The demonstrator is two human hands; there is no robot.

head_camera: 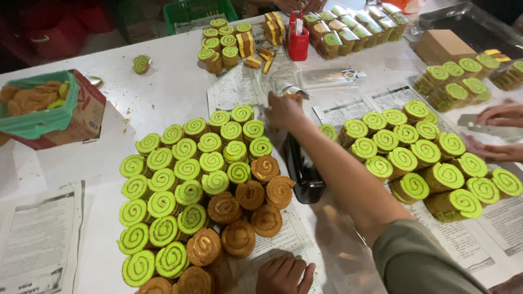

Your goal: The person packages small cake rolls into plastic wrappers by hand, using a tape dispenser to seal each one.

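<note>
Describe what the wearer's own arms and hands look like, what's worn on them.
Both hands are bare, no gloves. The right hand is at the end of a long, bare forearm; a plain olive-grey sleeve covers the upper arm. Only the left hand shows at the bottom edge; its arm is out of frame. No jewellery is visible.

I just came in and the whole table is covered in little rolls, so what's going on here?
A person stands over a white table spread with newspaper sheets. Their right hand reaches out and grips a clear plastic wrapper, while the left hand rests at the near edge beside a big cluster of green swirl rolls and brown rolls. A black tool lies under the outstretched arm. To the right, another person's hands work near a second group of green rolls.
</note>
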